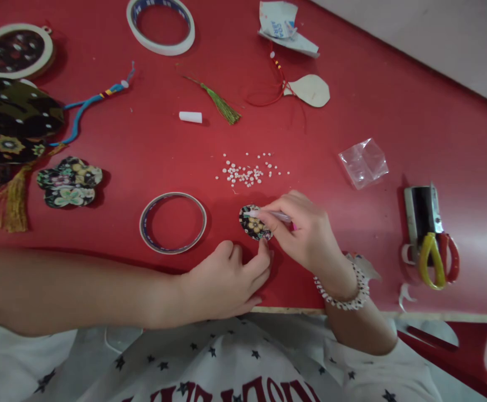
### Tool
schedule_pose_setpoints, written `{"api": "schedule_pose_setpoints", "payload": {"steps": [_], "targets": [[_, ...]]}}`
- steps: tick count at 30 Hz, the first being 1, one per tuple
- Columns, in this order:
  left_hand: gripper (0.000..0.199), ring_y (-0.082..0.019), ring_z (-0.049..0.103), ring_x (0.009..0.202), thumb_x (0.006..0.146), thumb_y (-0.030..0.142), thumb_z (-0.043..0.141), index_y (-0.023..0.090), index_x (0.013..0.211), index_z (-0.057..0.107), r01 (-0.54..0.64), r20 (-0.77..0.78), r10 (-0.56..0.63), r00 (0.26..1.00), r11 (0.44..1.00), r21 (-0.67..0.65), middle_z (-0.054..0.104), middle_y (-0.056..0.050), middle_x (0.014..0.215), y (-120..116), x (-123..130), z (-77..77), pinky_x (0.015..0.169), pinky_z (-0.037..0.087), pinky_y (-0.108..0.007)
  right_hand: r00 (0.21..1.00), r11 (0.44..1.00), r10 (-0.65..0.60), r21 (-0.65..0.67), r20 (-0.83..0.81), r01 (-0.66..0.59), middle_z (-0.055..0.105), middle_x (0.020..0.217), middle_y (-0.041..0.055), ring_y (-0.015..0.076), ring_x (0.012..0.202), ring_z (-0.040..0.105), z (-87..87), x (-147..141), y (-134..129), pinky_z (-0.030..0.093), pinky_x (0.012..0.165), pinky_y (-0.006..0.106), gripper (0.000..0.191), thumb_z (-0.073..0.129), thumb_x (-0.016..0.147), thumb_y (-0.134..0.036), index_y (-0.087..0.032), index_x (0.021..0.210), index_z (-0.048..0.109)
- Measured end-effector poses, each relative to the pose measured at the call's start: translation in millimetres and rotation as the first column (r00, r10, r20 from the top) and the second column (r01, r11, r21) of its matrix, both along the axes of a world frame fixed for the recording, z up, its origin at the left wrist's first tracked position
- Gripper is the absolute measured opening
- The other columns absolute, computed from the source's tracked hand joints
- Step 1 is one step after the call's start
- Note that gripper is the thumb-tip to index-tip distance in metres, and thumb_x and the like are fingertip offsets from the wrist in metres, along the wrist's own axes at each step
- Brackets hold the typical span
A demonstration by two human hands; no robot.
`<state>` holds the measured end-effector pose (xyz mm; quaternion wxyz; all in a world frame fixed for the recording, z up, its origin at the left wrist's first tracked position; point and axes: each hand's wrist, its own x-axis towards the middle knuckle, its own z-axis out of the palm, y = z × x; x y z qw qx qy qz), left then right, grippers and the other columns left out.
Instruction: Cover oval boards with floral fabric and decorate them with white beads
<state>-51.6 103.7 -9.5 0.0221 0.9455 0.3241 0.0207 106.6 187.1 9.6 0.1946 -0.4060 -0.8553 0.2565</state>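
Observation:
A small oval piece (252,224) with a dark floral pattern lies flat on the red table near its front edge. My right hand (304,226) is closed round a slim, pale pen-like tool (279,215), its tip touching the upper part of the oval. My left hand (237,273) rests on the table with its fingers curled, one fingertip pressed against the oval's lower edge. Just beyond the oval, small white half-pearl beads (247,174) lie scattered. A white cap (190,117) lies farther back.
A tape roll (142,229) lies left of the oval, another tape roll (189,42) at the back. Scissors (433,259) lie over a phone-like dark object (421,206) at right. Also around are a clear plastic packet (364,163), a floral flower-shaped piece (70,183) and a green tassel (222,104).

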Motion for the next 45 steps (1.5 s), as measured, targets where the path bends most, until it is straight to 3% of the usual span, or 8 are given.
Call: {"api": "schedule_pose_setpoints", "payload": {"steps": [5, 17, 22, 28, 34, 38, 45], "targets": [[0.05, -0.018, 0.057, 0.06, 0.091, 0.045, 0.028, 0.013, 0.122, 0.051, -0.009, -0.02, 0.009, 1.0, 1.0, 0.003, 0.052, -0.017, 0.126, -1.0, 1.0, 0.6, 0.051, 0.03, -0.033, 0.999, 0.997, 0.015, -0.07, 0.032, -0.012, 0.057, 0.063, 0.0007, 0.0131, 0.063, 0.047, 3.2, 7.3, 1.0, 0.04, 0.062, 0.026, 0.016, 0.055, 0.087, -0.025, -0.017, 0.075, 0.061], [0.05, -0.017, 0.056, 0.059, 0.091, 0.044, 0.028, 0.012, 0.122, 0.052, 0.003, -0.027, -0.003, 1.0, 1.0, 0.008, 0.052, -0.017, 0.125, 0.3, 1.2, 2.0, 0.051, 0.03, -0.033, 0.995, 0.995, -0.104, -0.008, -0.009, 0.104, 0.061, 0.068, 0.0011, 0.0126, 0.064, 0.051, -5.0, 6.4, 4.1, 0.042, 0.061, 0.026, 0.015, 0.055, 0.087, -0.026, -0.018, 0.076, 0.061], [0.051, -0.017, 0.056, 0.057, 0.091, 0.044, 0.027, 0.012, 0.121, 0.053, 0.006, -0.011, -0.005, 1.0, 0.999, 0.032, 0.054, -0.017, 0.124, -0.7, 0.4, 0.8, 0.05, 0.03, -0.032, 0.996, 0.999, -0.039, 0.002, -0.079, 0.039, 0.063, 0.068, 0.0007, 0.0125, 0.065, 0.051, -3.7, 1.8, 2.2, 0.043, 0.063, 0.027, 0.013, 0.057, 0.086, -0.025, -0.018, 0.077, 0.063], [0.053, -0.014, 0.053, 0.051, 0.093, 0.039, 0.022, 0.009, 0.126, 0.051, 0.001, -0.021, 0.0, 1.0, 0.996, 0.086, 0.051, -0.019, 0.129, -4.3, 0.4, 0.6, 0.047, 0.03, -0.032, 0.945, 0.962, -0.26, 0.031, -0.197, 0.271, 0.057, 0.066, -0.002, 0.0091, 0.057, 0.048, 12.9, 24.5, -2.8, 0.037, 0.053, 0.024, 0.006, 0.06, 0.083, -0.021, -0.021, 0.082, 0.067], [0.051, -0.015, 0.054, 0.05, 0.094, 0.039, 0.023, 0.011, 0.119, 0.057, -0.003, 0.012, 0.002, 1.0, 0.995, 0.103, 0.056, -0.019, 0.123, -5.1, 1.2, -1.6, 0.046, 0.029, -0.031, 0.993, 0.995, -0.067, -0.083, -0.102, 0.059, 0.056, 0.061, -0.0026, 0.0113, 0.061, 0.05, -7.7, 32.4, -13.6, 0.04, 0.063, 0.028, 0.005, 0.062, 0.082, -0.021, -0.02, 0.079, 0.065], [0.049, -0.013, 0.053, 0.05, 0.093, 0.041, 0.026, 0.012, 0.116, 0.059, -0.022, 0.024, 0.019, 1.0, 0.995, 0.099, 0.056, -0.018, 0.122, -5.3, 1.3, -2.3, 0.046, 0.029, -0.031, 0.998, 0.996, -0.023, -0.091, -0.067, 0.017, 0.061, 0.065, -0.0015, 0.0126, 0.065, 0.051, -15.7, 26.2, -14.0, 0.04, 0.069, 0.031, 0.007, 0.061, 0.083, -0.023, -0.02, 0.077, 0.064], [0.049, -0.013, 0.052, 0.05, 0.092, 0.041, 0.026, 0.013, 0.115, 0.059, -0.025, 0.024, 0.023, 0.999, 0.995, 0.092, 0.056, -0.018, 0.121, -6.0, 1.2, -1.7, 0.047, 0.029, -0.032, 1.0, 0.998, 0.0, -0.069, -0.017, -0.001, 0.059, 0.062, -0.0018, 0.0131, 0.064, 0.051, -13.2, 24.2, -12.3, 0.038, 0.069, 0.031, 0.012, 0.06, 0.084, -0.023, -0.019, 0.073, 0.061]]}}
